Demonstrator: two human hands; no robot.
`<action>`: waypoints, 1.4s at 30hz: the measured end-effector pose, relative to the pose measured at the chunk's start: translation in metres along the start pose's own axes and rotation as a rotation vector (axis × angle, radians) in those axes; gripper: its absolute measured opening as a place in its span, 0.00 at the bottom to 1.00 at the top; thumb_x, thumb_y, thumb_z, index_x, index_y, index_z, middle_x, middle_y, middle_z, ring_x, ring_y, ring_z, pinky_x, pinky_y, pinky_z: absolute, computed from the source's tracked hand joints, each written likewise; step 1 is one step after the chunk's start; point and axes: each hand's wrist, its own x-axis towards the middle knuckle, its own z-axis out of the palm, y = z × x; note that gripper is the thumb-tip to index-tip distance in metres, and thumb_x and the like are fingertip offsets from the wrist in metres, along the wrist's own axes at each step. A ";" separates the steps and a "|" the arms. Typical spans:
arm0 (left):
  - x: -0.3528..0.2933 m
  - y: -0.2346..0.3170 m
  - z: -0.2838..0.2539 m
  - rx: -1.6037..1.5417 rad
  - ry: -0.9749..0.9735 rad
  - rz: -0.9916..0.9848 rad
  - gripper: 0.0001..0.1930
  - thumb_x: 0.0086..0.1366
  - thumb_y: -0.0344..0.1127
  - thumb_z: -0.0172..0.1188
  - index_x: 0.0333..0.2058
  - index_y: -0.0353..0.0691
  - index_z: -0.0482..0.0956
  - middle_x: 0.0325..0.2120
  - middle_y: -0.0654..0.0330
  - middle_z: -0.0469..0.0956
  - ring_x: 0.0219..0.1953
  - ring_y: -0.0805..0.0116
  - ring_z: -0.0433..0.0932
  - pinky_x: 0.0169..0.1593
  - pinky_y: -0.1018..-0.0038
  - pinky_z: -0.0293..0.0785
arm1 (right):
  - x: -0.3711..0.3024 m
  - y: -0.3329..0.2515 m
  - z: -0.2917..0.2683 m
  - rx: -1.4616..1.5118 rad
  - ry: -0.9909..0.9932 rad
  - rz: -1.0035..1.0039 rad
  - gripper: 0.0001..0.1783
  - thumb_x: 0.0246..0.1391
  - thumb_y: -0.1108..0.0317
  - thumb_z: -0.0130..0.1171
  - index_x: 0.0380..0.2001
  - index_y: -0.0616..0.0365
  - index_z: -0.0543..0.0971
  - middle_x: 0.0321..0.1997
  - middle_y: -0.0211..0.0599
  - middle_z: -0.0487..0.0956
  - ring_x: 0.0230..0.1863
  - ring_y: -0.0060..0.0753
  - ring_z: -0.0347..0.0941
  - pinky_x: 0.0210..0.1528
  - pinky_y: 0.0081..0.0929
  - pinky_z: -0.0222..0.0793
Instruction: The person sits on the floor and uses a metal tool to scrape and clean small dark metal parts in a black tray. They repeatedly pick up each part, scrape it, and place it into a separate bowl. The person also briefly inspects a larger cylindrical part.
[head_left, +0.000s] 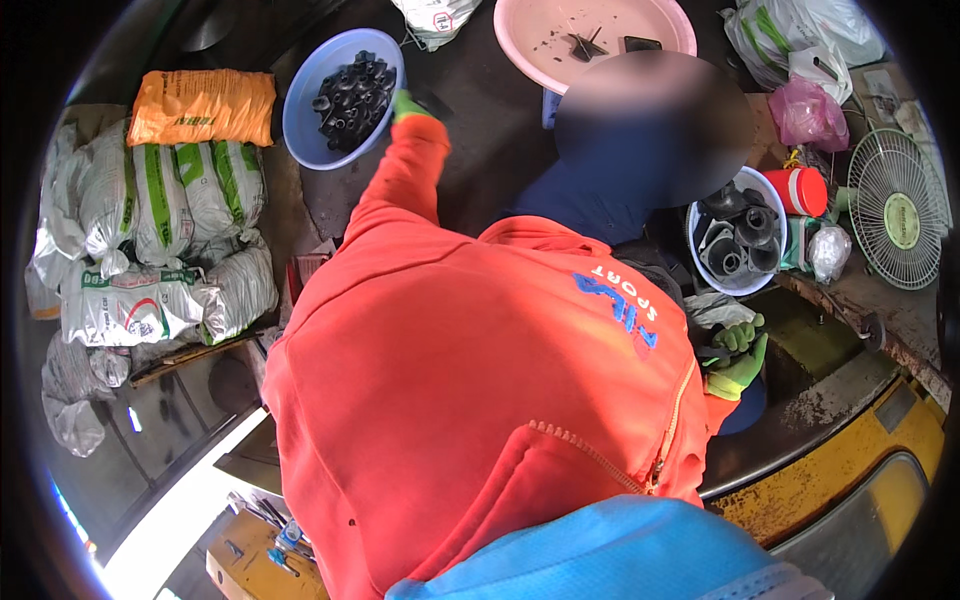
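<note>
My left arm, in a red sleeve, reaches out to the far left. The green-gloved left hand (406,106) is at the right rim of a light blue basin (292,128); its fingers are mostly hidden, and a dark shape shows beside it. Many small black hollow parts (355,100) fill that basin. On the right, close to my body, my green-gloved right hand (738,360) is closed with its fingers curled round a black piece (712,357), only partly visible. Beyond this hand, a second light basin (700,262) holds larger black cup-shaped parts (740,235).
A pink basin (515,50) with a few dark pieces stands at the far side. A blurred patch over navy cloth (590,190) lies before it. Stacked sacks (160,205) line the left; a fan (900,215) and red container (803,190) stand right, above yellow machinery (800,500).
</note>
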 end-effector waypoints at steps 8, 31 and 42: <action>-0.067 0.008 0.159 0.660 -0.253 0.080 0.27 0.64 0.54 0.46 0.57 0.44 0.65 0.54 0.56 0.66 0.56 0.55 0.65 0.56 0.56 0.63 | -0.002 0.003 0.003 -0.044 -0.130 0.008 0.13 0.63 0.55 0.44 0.31 0.52 0.69 0.19 0.21 0.57 0.17 0.18 0.50 0.20 0.18 0.48; -0.387 -0.400 0.130 1.562 -1.905 0.221 0.32 0.43 0.48 0.69 0.47 0.37 0.76 0.45 0.48 0.76 0.47 0.54 0.74 0.53 0.64 0.69 | -0.003 0.023 0.007 -0.204 0.605 -0.376 0.15 0.60 0.58 0.44 0.43 0.55 0.72 0.23 0.27 0.69 0.18 0.23 0.61 0.20 0.22 0.57; -0.487 -0.250 0.166 0.737 -2.073 0.586 0.25 0.34 0.40 0.75 0.34 0.38 0.77 0.38 0.54 0.76 0.38 0.58 0.76 0.41 0.68 0.72 | 0.021 0.045 0.068 -0.852 0.149 -1.046 0.22 0.52 0.72 0.58 0.52 0.59 0.70 0.49 0.35 0.75 0.48 0.29 0.72 0.49 0.26 0.68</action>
